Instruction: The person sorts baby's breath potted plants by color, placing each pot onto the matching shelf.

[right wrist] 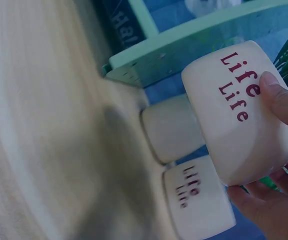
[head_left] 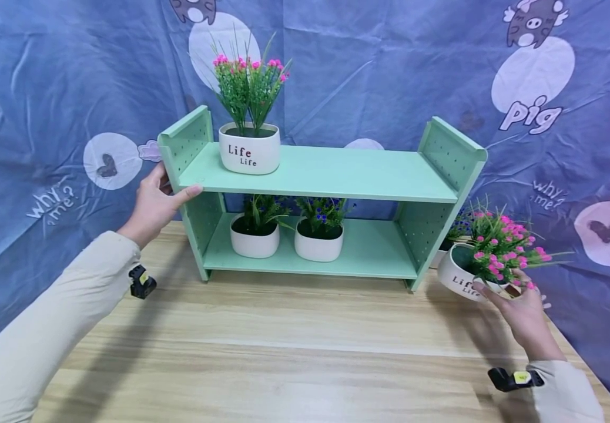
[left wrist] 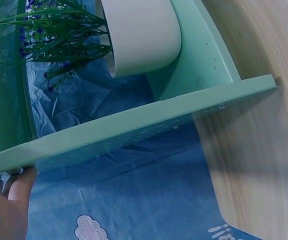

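A two-tier green shelf (head_left: 310,170) stands on the table. My left hand (head_left: 154,202) grips its left side panel, the thumb lying over the upper board's front edge and the fingers behind the panel. At the right, my right hand (head_left: 522,317) holds a white flowerpot (right wrist: 244,115) marked "Life", with pink artificial flowers (head_left: 506,244). This pot is tilted and raised off the table, the thumb on its lettered face. Another pink-flowered pot (head_left: 249,150) sits on the upper board at the left. Two pots with blue flowers, one left (head_left: 254,241) and one central (head_left: 319,244), occupy the lower board.
Beyond the held pot, two more white pots, a plain-faced one (right wrist: 171,130) and a lettered one (right wrist: 199,200), stand on the table right of the shelf. A blue printed cloth (head_left: 358,70) hangs behind. Pale wooden tabletop (head_left: 284,352) lies in front.
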### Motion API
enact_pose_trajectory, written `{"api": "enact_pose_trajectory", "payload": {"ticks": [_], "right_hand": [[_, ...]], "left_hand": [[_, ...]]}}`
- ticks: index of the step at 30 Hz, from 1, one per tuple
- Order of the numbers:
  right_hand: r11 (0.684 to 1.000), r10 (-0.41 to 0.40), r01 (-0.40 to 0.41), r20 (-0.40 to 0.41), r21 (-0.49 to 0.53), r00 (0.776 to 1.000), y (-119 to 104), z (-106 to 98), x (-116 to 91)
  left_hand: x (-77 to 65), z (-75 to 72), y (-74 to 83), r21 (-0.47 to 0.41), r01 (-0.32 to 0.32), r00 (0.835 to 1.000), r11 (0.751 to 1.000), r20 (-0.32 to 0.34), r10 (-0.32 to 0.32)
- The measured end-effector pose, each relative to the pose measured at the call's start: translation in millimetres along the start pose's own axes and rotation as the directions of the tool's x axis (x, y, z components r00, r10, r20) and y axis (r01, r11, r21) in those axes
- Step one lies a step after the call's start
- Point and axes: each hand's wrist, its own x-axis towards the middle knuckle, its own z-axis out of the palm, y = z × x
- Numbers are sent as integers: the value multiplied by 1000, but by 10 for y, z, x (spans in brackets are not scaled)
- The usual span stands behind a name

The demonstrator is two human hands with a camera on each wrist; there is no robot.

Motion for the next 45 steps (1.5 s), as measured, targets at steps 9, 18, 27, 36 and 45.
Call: {"api": "enact_pose_trajectory", "payload": {"ticks": [9,18,27,36,45], "right_hand": [[997,-70,70,-8,-16,997,-275,-143,-136],[995,-104,104,24,-10,994,-484,-213,-231],[981,-188,185,63,54,980,-783,-264,-335],[962,-272,273,65,3,960,-1184,-178,-368],[914,-402,390,116,111,908,-1583,-85,-347]], "left_hand": [[-3,-3,10,-7,3,1000,1000,2,-3],[-7,-16,8,8,15,1000,1000,6,-15],[-6,-12,12,16,6,1000,1000,2,-6],[1,-10,7,4,12,1000,1000,2,-12],[2,-10,12,15,14,1000,1000,2,-14]]}}
